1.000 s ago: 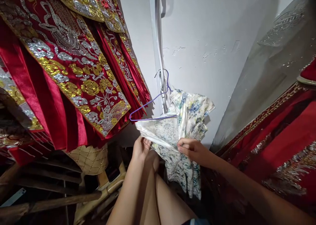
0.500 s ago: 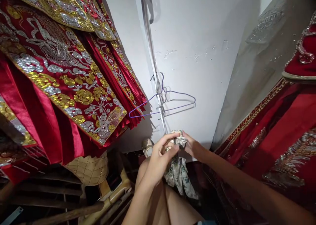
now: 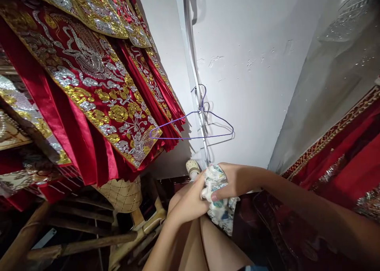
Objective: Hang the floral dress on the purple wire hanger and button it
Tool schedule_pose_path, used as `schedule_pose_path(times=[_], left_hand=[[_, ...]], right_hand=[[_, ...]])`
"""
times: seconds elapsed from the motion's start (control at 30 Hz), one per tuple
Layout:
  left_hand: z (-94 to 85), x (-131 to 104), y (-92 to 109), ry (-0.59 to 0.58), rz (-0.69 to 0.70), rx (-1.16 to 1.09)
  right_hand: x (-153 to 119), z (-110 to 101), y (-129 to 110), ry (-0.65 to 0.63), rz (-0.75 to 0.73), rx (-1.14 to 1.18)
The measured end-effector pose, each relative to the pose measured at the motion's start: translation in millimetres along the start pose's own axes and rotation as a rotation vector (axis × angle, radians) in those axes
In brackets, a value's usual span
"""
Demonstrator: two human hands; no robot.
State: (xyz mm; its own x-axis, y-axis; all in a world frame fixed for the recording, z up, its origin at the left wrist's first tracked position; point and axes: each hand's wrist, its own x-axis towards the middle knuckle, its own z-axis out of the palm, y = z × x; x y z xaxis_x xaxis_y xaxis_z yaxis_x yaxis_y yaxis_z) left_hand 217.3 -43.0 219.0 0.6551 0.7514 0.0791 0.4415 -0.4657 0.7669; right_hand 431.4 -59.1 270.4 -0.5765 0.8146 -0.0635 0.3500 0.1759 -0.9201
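Note:
A bunched white cloth with a blue and green print (image 3: 218,180) is held over my knees. My left hand (image 3: 192,197) is closed round its left side, with the fingers partly hidden behind it. On the right, my right hand (image 3: 233,182) grips the same cloth, its thumb lying across the front. The lower part of the cloth hangs below both hands. A purple wire hanger (image 3: 190,138) hangs on a thin white strip against the wall, a little above my hands and touching neither.
Red embroidered garments (image 3: 118,112) hang at the left. Bamboo furniture (image 3: 97,243) stands at lower left, near a cream shoe (image 3: 192,166). A translucent sheet (image 3: 323,69) and red beaded fabric (image 3: 347,144) are at the right, beside the white wall (image 3: 249,33).
My right hand has moved over the front of the cloth, and the cloth has been gathered up and hangs less low. The view has shifted, so the garments appear further right.

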Motion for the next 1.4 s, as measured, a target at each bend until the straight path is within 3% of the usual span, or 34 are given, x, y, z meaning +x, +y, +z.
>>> schedule_pose_path(times=[0.13, 0.2, 0.33, 0.43, 0.53, 0.6, 0.67, 0.8, 0.9, 1.0, 1.1, 1.2, 1.3, 1.4], left_hand=[[12.3, -0.4, -14.2, -0.061, -0.008, -0.175], [11.2, -4.2, -29.0, -0.094, -0.021, -0.084], [-2.3, -16.2, -59.8, -0.159, -0.155, 0.251], [-18.8, -17.5, -71.5, -0.183, -0.259, 0.484], [-40.7, -5.8, -69.9, -0.012, -0.279, 0.674], [-56.1, 5.4, -63.5, 0.148, -0.252, 0.762], [-69.3, 15.0, -56.4, 0.236, -0.267, 0.813], [-85.2, 24.6, -49.3, 0.260, -0.372, 0.818], [-91.4, 28.0, -48.8, 0.320, -0.213, 0.718], [-96.8, 33.9, -42.0, 0.494, -0.059, 0.619], [-101.2, 45.7, -21.7, 0.646, 0.057, 0.565], [-103.2, 64.3, 4.9, 0.642, 0.190, 0.563], [-105.4, 84.3, 19.1, 0.630, 0.266, 0.574], [-110.8, 96.8, 15.1, 0.598, 0.317, 0.572]], right_hand=[[-6.7, -8.9, -15.5, -0.200, -0.033, 0.129], [-13.6, -16.0, -12.4, -0.171, -0.066, 0.190], [-15.6, -36.5, 6.2, 0.192, 0.003, 0.016], [1.6, -54.7, 25.7, 0.540, -0.093, -0.194], [28.6, -75.6, 46.9, 0.846, -0.236, -0.199], [46.0, -88.9, 60.3, 0.940, -0.222, -0.172], [58.4, -98.2, 72.2, 0.939, -0.153, -0.161], [57.5, -101.5, 88.1, 0.968, -0.081, -0.189], [38.7, -100.2, 90.4, 1.042, -0.074, -0.217], [19.8, -101.1, 84.1, 1.096, -0.079, -0.256], [8.7, -96.2, 72.4, 1.113, -0.050, -0.284], [1.9, -79.5, 60.4, 0.989, -0.004, -0.246], [-7.4, -62.6, 53.5, 0.858, -0.075, -0.207], [-21.2, -63.3, 54.1, 0.995, -0.212, -0.199]])
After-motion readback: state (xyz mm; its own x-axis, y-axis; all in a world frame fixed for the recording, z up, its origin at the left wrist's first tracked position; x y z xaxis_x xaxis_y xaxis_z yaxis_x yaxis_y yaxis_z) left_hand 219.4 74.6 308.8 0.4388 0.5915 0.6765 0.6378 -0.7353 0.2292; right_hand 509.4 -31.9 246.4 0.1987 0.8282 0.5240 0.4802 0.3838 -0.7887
